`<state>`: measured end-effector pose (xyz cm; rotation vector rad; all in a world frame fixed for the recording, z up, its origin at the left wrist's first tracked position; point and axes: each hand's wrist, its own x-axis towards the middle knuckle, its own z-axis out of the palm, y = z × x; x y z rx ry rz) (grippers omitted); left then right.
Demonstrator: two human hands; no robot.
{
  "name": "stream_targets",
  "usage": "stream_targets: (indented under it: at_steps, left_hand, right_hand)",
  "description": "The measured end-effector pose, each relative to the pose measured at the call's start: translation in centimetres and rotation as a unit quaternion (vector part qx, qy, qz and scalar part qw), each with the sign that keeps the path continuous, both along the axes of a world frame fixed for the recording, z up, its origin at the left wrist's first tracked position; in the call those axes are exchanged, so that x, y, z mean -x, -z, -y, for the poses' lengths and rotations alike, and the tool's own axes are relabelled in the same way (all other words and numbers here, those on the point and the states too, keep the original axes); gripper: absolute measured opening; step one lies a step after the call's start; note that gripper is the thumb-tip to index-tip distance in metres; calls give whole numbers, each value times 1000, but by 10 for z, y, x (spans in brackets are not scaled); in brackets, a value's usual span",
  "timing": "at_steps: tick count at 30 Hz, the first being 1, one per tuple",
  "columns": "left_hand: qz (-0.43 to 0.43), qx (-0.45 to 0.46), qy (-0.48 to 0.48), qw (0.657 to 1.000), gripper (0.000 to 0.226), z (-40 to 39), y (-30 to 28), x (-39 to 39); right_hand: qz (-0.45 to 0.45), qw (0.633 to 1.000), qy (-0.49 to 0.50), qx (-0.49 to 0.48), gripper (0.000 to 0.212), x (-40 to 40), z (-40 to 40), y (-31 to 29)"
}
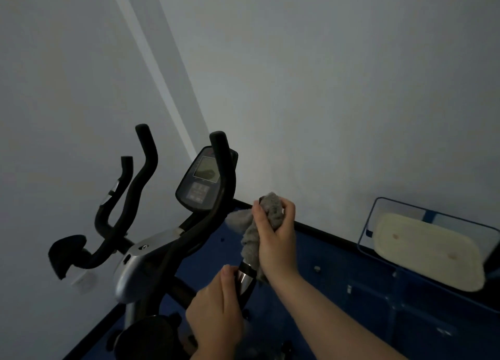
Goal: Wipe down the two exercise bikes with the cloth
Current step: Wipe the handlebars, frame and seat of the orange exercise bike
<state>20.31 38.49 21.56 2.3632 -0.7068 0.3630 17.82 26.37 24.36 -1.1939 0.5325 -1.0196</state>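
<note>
Head view: right hand (276, 240) is gripping the cloth (257, 224) around the exercise bike (151, 254) handlebar; left hand (216, 313) (fingers curled) is holding its metal band (244, 274).

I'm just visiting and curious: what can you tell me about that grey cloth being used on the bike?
The grey cloth looks like soft, fluffy terry fabric, bunched up rather than folded. The right hand grips it, with a tuft poking above the fingers and a fold hanging below. It is wrapped around the bike's near handlebar, just above a shiny metal band that the left hand holds.
</note>
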Motion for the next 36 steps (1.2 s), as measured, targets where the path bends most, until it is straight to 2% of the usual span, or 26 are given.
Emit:
stream_targets:
  at_steps: [4,8,13,16,19,23,24,27,28,29,32,36]
  left_hand:
    - [15,7,8,1000,66,0,-1,0]
    - [37,0,10,999,62,1,-2,2]
    - [20,16,0,1000,68,1,-1,4]
    - [17,20,0,1000,75,2,-1,4]
    - [44,2,-14,999,62,3,-3,6]
    - [58,4,-18,998,61,3,-1,6]
    - [64,7,-16,998,63,3,-1,6]
    - [62,13,-13,998,61,2,1,4]
    - [50,21,-17,998,62,2,2,5]
    - [40,31,-21,999,63,3,3,6]
    - [53,52,-8,997,64,4,3,7]
    - [57,71,-12,996,64,3,5,7]
  right_hand:
    - [12,1000,13,-16,37,-3,-6,4]
    - [51,996,-15,-71,31,-7,9,-4]
    - [1,998,-6,-57,32,5,-32,21]
    - [-20,999,-10,-42,36,4,-20,15]
    - [-4,1000,20,-17,29,-3,3,-8]
    - [-9,1000,14,3,46,1,-20,10]
    - [-14,1000,1,9,43,4,-21,13]
    - [-37,998,-37,35,13,6,-1,2]
    - [-32,998,-38,36,10,5,4,-2]
    - [-17,999,-34,31,11,5,5,-3]
    - [-11,1000,-13,9,34,6,-18,15]
    - [-28,999,-44,11,18,14,-21,20]
